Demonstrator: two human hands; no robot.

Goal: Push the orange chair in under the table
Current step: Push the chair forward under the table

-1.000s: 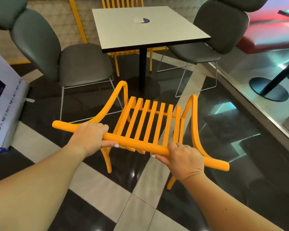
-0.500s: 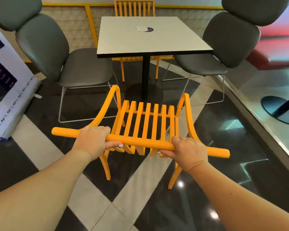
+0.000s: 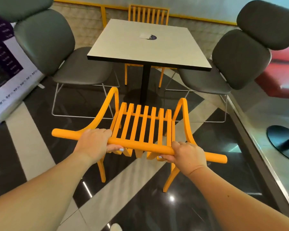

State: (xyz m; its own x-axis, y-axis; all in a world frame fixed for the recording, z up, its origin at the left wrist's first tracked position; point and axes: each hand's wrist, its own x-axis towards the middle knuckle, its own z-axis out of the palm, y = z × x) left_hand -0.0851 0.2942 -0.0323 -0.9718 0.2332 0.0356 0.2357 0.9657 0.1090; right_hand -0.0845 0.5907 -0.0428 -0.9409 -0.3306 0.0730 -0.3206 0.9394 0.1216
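An orange slatted chair (image 3: 144, 124) stands on the floor in front of me, its back toward me and its seat facing the table. My left hand (image 3: 94, 142) grips the round top rail left of the slats. My right hand (image 3: 187, 155) grips the same rail at the right. The square pale table (image 3: 123, 47) with a black edge and black centre post stands just beyond the chair. The chair's front sits short of the table's near edge.
Grey padded chairs flank the table at left (image 3: 57, 52) and right (image 3: 227, 67). A second orange chair (image 3: 148, 15) is tucked in on the far side. A printed banner (image 3: 5, 67) leans at the left. A raised metal-edged floor strip (image 3: 257, 144) runs along the right.
The chair has straightened to face the table squarely and stands closer to it. My view has moved forward. Both hands keep their grip on the top rail.
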